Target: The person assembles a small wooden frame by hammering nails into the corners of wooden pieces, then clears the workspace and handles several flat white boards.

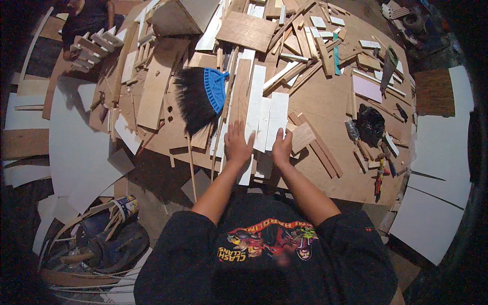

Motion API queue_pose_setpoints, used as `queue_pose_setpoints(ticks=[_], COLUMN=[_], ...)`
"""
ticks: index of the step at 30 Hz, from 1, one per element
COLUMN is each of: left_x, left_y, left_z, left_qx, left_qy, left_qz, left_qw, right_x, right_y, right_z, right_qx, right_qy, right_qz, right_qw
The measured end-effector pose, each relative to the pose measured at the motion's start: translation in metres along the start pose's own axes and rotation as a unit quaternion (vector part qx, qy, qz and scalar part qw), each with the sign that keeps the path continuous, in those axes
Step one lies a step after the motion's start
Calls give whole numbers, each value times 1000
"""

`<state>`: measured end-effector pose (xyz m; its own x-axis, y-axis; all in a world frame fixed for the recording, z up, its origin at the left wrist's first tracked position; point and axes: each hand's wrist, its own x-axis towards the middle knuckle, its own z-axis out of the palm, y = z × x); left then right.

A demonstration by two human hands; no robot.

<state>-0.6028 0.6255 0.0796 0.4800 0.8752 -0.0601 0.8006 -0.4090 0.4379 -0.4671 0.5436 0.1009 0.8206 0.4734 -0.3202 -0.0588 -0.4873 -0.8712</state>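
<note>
My left hand (239,143) lies flat with stretched fingers on a long brown wooden strip (240,94), its thumb beside a narrow white board (254,101). Across from it, my right hand (282,147) grips the near right edge of another white board (277,114), its fingers partly bent. Between the hands, several white strips (263,124) lie side by side, pointing away from me. Left of them rests a broom head (216,90) with a blue plastic base and black bristles. A small wooden block (302,137) sits just right of my right hand.
Offcuts and sticks (305,51) crowd the far side of the brown table (315,178). To the right are a handsaw (389,68), a black plastic bag (370,124) and hand tools (378,178). A large box (183,18) stands at the back; a person (86,20) is far left.
</note>
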Motion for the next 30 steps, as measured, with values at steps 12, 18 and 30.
queue_pose_setpoints(ticks=[12,18,30], left_x=[2,11,19], left_y=[37,29,35], left_z=[-7,-3,-8], left_qx=[113,171,208], left_qy=[36,23,19], left_qz=[2,-17,-39], left_qw=[993,985,977], right_x=[18,23,18], right_y=[-6,-5,-18], right_z=[-10,-12,-1], right_qx=[-63,-64,-105], right_qy=[7,7,21], right_qz=[17,19,15], right_qw=[998,998,994])
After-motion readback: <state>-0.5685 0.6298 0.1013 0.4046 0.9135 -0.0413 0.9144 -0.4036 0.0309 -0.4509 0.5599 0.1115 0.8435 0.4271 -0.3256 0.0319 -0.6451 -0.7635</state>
